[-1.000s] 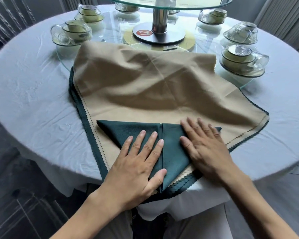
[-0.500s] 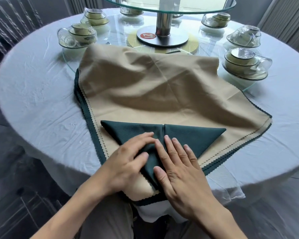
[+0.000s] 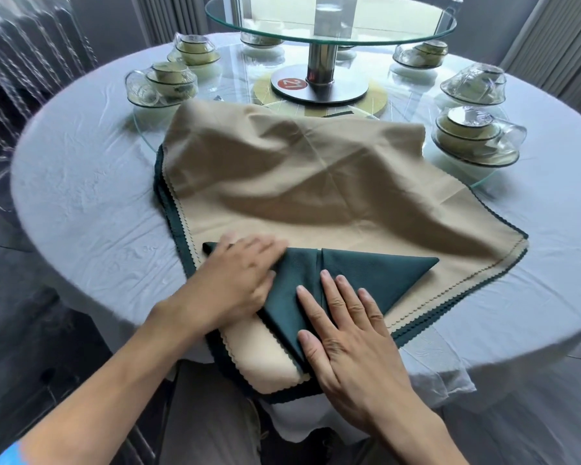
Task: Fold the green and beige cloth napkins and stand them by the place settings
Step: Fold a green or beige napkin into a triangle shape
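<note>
Item: dark green cloth napkin, folded to a triangle (image 3: 336, 280), centre seam up, point toward the person. Lies on top of a stack of beige and green scallop-edged cloth napkins (image 3: 316, 196) at near edge of round white-clothed desk (image 3: 81, 203).

Left hand (image 3: 235, 283): fingers spread, flat on napkin's left wing, motion-blurred. Half a sec ago it sat curled near the centre seam; now out over the left corner.

Right hand (image 3: 346, 330): fingers spread, palm down, pressing lower point and right of seam. 1 s ago it was out on the right wing, now exposed.

Read: hands have swapped from smoothing outward to pinning centre and working left side; prob. next fold of left wing starting. Triangle stage done, no standing form yet.

Also present: glass-covered cup-and-bowl place settings (image 3: 477, 139) round a glass turntable (image 3: 329, 18), well apart from napkin. None has a napkin beside it.
</note>
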`<control>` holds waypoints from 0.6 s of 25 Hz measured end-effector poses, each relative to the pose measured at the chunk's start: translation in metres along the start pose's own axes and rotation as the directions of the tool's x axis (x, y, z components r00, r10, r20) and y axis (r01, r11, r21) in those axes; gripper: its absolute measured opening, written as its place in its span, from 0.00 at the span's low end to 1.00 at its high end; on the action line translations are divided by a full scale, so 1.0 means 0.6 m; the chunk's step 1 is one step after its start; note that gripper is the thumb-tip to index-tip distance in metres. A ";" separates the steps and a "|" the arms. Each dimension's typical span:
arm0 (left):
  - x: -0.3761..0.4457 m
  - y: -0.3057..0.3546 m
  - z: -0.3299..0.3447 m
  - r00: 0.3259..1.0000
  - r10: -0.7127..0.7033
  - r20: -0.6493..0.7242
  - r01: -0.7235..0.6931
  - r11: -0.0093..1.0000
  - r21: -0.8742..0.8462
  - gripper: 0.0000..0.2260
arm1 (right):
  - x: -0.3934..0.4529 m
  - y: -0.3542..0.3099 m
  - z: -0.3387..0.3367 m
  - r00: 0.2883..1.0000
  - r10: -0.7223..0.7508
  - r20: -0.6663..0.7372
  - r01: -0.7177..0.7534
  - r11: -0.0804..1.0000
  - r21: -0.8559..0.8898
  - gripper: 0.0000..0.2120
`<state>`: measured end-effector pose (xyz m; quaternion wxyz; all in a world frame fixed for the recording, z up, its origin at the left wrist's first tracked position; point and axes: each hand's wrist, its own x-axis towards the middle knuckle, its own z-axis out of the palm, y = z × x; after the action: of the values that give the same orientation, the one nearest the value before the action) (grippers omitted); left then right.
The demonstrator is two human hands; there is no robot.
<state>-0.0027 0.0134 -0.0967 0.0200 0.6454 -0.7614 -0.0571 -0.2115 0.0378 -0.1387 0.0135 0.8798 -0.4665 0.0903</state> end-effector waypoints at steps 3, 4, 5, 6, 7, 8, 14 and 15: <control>0.057 0.031 -0.026 0.962 0.272 0.020 -0.255 0.923 -0.290 0.28 | -0.001 0.002 0.000 1.000 -0.008 0.001 0.008 1.000 0.000 0.27; 0.075 0.036 -0.032 0.952 0.302 0.055 -0.270 0.911 -0.312 0.29 | -0.002 0.002 0.000 1.000 -0.007 0.001 0.007 1.000 -0.001 0.26; 0.090 0.038 -0.040 0.943 0.317 0.104 -0.269 0.907 -0.325 0.29 | -0.002 0.003 -0.001 1.000 -0.005 -0.005 0.005 1.000 -0.001 0.26; 0.104 0.037 -0.044 0.931 0.331 0.153 -0.263 0.900 -0.347 0.28 | -0.003 0.002 -0.001 1.000 -0.003 -0.008 0.003 1.000 0.003 0.26; 0.114 0.034 -0.046 0.921 0.337 0.197 -0.245 0.891 -0.382 0.27 | -0.003 0.002 -0.002 1.000 -0.002 -0.010 0.002 1.000 0.008 0.26; 0.121 0.032 -0.050 0.914 0.338 0.227 -0.221 0.880 -0.420 0.26 | -0.003 0.002 -0.003 1.000 -0.001 -0.012 0.001 1.000 0.015 0.26; 0.129 0.027 -0.046 0.918 0.324 0.230 -0.135 0.799 -0.586 0.26 | -0.005 0.001 -0.003 1.000 0.006 0.004 -0.006 0.997 0.074 0.26; 0.125 0.024 -0.048 0.923 0.317 0.218 -0.117 0.772 -0.625 0.26 | -0.005 0.001 -0.006 1.000 0.006 0.008 -0.007 0.996 0.092 0.26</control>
<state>-0.0261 -0.0600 -0.0698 0.1100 0.4945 -0.7670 -0.3938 -0.2142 0.0404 -0.1356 -0.0294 0.8783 -0.4648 0.1083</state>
